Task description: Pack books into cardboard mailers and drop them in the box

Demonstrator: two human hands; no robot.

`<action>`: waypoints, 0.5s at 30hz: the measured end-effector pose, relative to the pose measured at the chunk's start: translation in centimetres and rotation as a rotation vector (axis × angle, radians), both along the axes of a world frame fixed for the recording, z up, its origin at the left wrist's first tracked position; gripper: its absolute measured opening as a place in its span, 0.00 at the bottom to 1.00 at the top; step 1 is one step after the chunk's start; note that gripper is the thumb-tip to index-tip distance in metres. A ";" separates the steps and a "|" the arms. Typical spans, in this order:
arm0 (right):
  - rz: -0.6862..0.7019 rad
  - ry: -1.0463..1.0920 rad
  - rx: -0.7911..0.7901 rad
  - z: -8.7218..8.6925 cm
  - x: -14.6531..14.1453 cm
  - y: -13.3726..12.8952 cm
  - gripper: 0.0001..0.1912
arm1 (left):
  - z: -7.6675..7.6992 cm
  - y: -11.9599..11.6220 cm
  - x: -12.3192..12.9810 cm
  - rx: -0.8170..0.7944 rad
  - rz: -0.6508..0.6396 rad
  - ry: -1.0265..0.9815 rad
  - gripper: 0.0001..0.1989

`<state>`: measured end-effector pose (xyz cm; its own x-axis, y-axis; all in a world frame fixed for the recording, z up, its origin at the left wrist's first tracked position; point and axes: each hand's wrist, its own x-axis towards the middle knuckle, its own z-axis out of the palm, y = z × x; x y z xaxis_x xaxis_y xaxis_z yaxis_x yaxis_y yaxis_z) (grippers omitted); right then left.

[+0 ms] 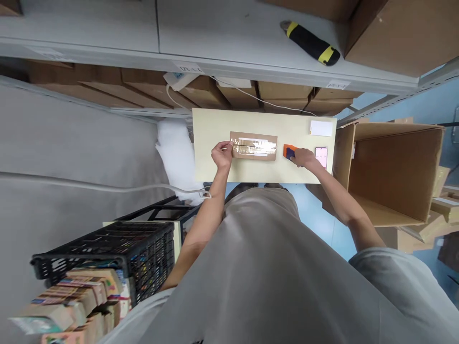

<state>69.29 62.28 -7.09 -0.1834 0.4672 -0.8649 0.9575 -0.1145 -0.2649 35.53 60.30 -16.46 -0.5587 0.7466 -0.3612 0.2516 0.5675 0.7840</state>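
A small brown cardboard box (254, 152) lies on the pale yellow tabletop (211, 169), with shiny tape along its top seam. My left hand (223, 154) is at the box's left end, thumb and fingers pinched on its edge; whether a bit of tape is between them is too small to tell. To the right of the box, my right hand (304, 157) is wrapped round an orange and dark blue tape dispenser (289, 151), held just apart from the box. Beside that hand lies a phone (321, 155) with a lit screen.
A white stack of labels or paper (321, 128) sits at the table's back right. Shelving (215, 28) overhangs the far side, bearing a utility knife (311, 43). A large open carton (390, 172) stands right; a black crate (150, 258) and white wrap (177, 153) are left.
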 end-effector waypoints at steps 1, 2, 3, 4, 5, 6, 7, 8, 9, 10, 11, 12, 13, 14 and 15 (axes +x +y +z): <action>-0.001 -0.093 0.075 0.9 -0.1 -0.1 0.23 | 0.3 -0.2 0.3 0.002 -0.006 0.034 0.06; -0.005 -0.168 0.156 1.9 -0.3 0.0 0.23 | 0.7 -0.3 0.8 0.023 -0.017 0.078 0.09; -0.015 -0.208 0.237 3.2 -0.6 0.3 0.23 | 1.3 -0.3 1.4 0.065 -0.037 0.121 0.14; -0.031 -0.200 0.308 4.5 -1.0 0.8 0.25 | 2.1 -0.2 2.3 0.134 -0.066 0.163 0.18; -0.054 -0.183 0.373 6.0 -1.6 1.4 0.28 | 3.2 0.0 3.3 0.221 -0.128 0.177 0.21; -0.075 -0.164 0.433 7.6 -2.3 2.2 0.31 | 4.5 0.5 4.4 0.321 -0.206 0.161 0.22; -0.084 -0.144 0.489 9.2 -3.1 3.1 0.34 | 6.0 1.1 5.5 0.424 -0.294 0.142 0.21; -0.077 -0.120 0.543 10.8 -4.1 4.1 0.36 | 7.6 2.0 6.6 0.528 -0.372 0.136 0.20; -0.053 -0.093 0.593 12.4 -5.2 5.2 0.36 | 9.3 3.1 7.6 0.615 -0.441 0.146 0.19; -0.019 -0.064 0.639 14.0 -6.3 6.3 0.35 | 11.0 4.3 8.4 0.694 -0.488 0.165 0.18; 0.015 -0.033 0.682 15.4 -7.5 7.4 0.33 | 12.7 5.6 8.9 0.761 -0.521 0.181 0.18; 0.043 -0.006 0.718 16.8 -8.6 8.5 0.30 | 14.2 7.0 9.3 0.813 -0.534 0.196 0.18; 0.063 0.014 0.747 18.0 -9.7 9.5 0.28 | 15.6 8.4 9.4 0.856 -0.529 0.206 0.19; 0.078 0.029 0.768 19.1 -10.7 10.5 0.26 | 16.7 9.7 9.3 0.892 -0.511 0.209 0.19; 0.090 0.037 0.787 19.9 -11.5 11.5 0.25 | 17.5 10.9 9.1 0.919 -0.487 0.208 0.20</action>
<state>57.80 73.78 12.84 -0.2722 0.9208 -0.2795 0.9431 0.1975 -0.2676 44.65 71.17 1.07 -0.1118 0.8444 0.5240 0.4706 -0.4194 0.7763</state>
